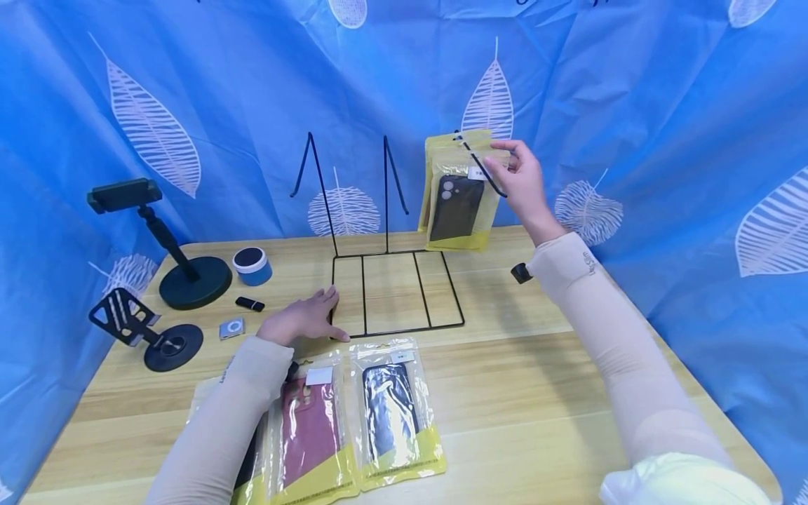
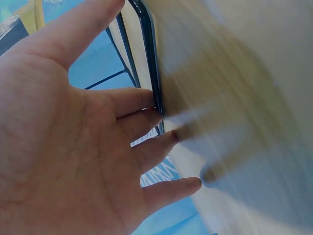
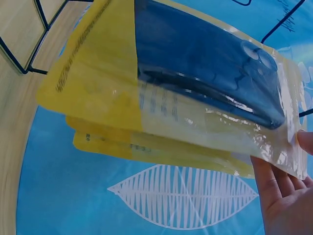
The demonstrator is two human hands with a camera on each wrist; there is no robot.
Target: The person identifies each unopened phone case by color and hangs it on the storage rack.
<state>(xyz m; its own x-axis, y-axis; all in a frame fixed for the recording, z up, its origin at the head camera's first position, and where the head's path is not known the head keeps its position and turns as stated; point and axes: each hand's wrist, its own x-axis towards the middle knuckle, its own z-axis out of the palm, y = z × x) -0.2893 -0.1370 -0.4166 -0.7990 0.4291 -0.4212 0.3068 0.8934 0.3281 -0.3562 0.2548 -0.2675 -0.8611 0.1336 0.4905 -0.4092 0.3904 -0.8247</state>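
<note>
A black wire display rack [image 1: 404,330] stands on the table, with hooks rising at its back. Clear-and-yellow zip bags hang together at its right hook [image 1: 485,170]; the front bag [image 1: 459,238] holds a dark phone case [image 1: 457,205]. My right hand [image 1: 524,181] pinches this front bag near its top edge, thumb in front and fingers behind, as the right wrist view shows. Other yellow bags [image 3: 112,147] lie behind it. Fingers spread and straight, my left hand [image 1: 306,319] rests at the left side of the rack's base, fingertips against the wire and tabletop.
In front of the rack lie several bagged phone cases, one pink [image 1: 309,428] and one black [image 1: 390,414], partly under the left forearm. Two phone stands [image 1: 194,280], a blue round container [image 1: 254,270], a black stick [image 1: 250,304] and a small silver player [image 1: 231,328] sit at left.
</note>
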